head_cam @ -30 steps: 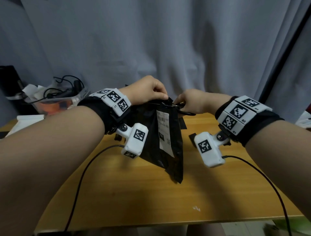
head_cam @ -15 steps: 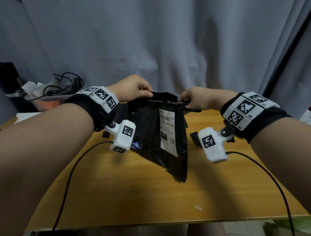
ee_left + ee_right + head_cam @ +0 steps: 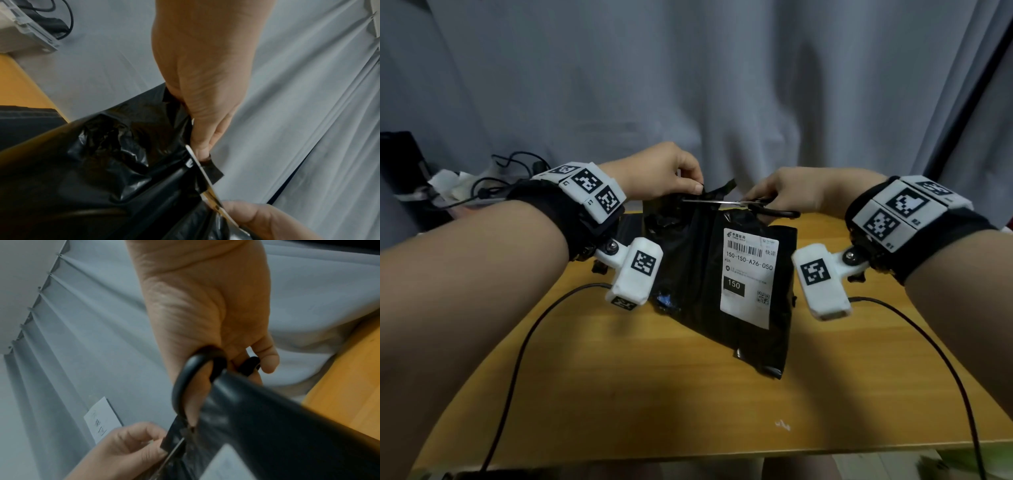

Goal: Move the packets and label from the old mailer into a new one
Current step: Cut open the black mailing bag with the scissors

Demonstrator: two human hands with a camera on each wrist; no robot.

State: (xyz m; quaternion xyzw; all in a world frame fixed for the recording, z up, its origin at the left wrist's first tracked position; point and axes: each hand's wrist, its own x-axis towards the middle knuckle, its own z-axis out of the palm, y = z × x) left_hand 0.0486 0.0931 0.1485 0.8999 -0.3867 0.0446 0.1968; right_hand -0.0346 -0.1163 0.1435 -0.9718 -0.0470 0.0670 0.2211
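A black plastic mailer [image 3: 695, 274] hangs upright over the wooden table [image 3: 654, 394], with a white shipping label [image 3: 748, 274] on its front. My left hand [image 3: 671, 178] pinches the mailer's top left edge [image 3: 176, 116]. My right hand [image 3: 780, 192] grips black-handled scissors [image 3: 750, 204]; their blades lie level across the mailer's top edge, with the tip near my left fingertips [image 3: 202, 149]. The scissor handles [image 3: 197, 369] loop round my right fingers [image 3: 265, 358]. A cut strip of black plastic [image 3: 211, 172] sticks up above the blades. The packets inside are hidden.
A flat black sheet [image 3: 631, 226] lies on the table behind the mailer. A clear box with cables [image 3: 482, 185] stands at the back left. A grey curtain [image 3: 722, 85] hangs close behind. Black cables [image 3: 517, 359] trail across the table from both wrists.
The mailer has turned so that its label faces me more squarely. The scissor blades have travelled left along the top edge toward my left fingers. Both hands have spread apart.
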